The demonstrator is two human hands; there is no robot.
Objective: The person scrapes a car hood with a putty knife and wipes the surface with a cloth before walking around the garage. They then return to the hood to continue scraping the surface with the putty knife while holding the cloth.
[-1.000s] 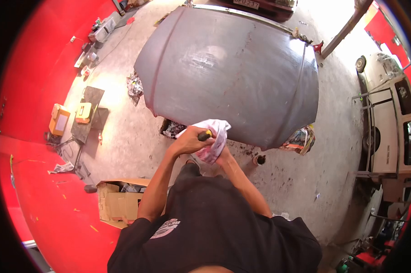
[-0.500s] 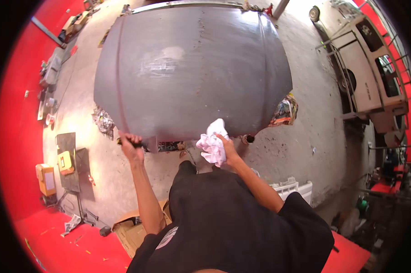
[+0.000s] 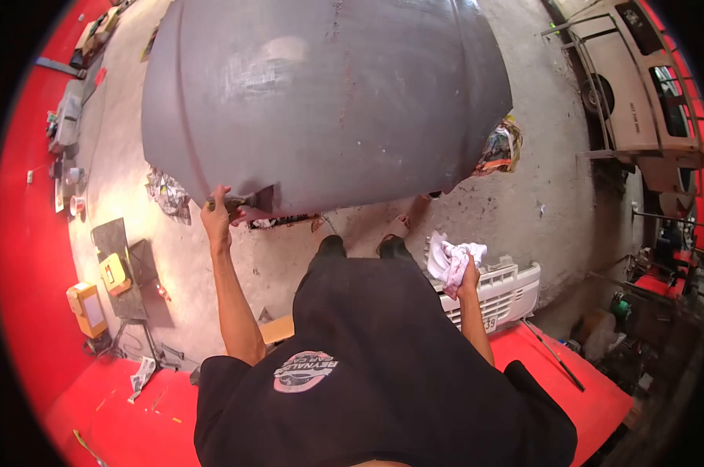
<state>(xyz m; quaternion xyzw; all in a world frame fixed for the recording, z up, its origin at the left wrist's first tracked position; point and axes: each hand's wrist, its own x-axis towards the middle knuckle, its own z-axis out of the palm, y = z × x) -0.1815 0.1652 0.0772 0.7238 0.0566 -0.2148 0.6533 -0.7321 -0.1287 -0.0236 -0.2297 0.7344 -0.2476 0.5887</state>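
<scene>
- Left hand (image 3: 220, 215): grip curled around the dark handle of a flat-bladed tool (image 3: 265, 200), at the near left edge of the hood.
- Flat-bladed tool: blade pointing right, overlapping the hood's near edge in view (contact cannot be told). Likely light, with a thin, fairly stiff blade; best held by the handle, clear of the blade's edge.
- Right hand (image 3: 470, 275): grip gathered on the near right part of a cloth (image 3: 449, 258), well apart from the tool.
- Cloth: white with pinkish stains, crumpled, above the white grille in view. Probably soft, light and hard to damage; a bunched hold anywhere should serve.
- Hood (image 3: 305, 117): grey, broad, far side of the scene, pale patch left of centre. Looks stiff and smooth, perhaps slippery to a bare palm; its edges offer the surest hold.
- White grille (image 3: 515, 289): near right, beside the right hand.
- Crumpled wrapping (image 3: 170, 196): beyond the left hand, just beside the hood's left corner.
- Tabletop (image 3: 109, 236): dark, far left, bearing a yellow case (image 3: 114, 272).
</scene>
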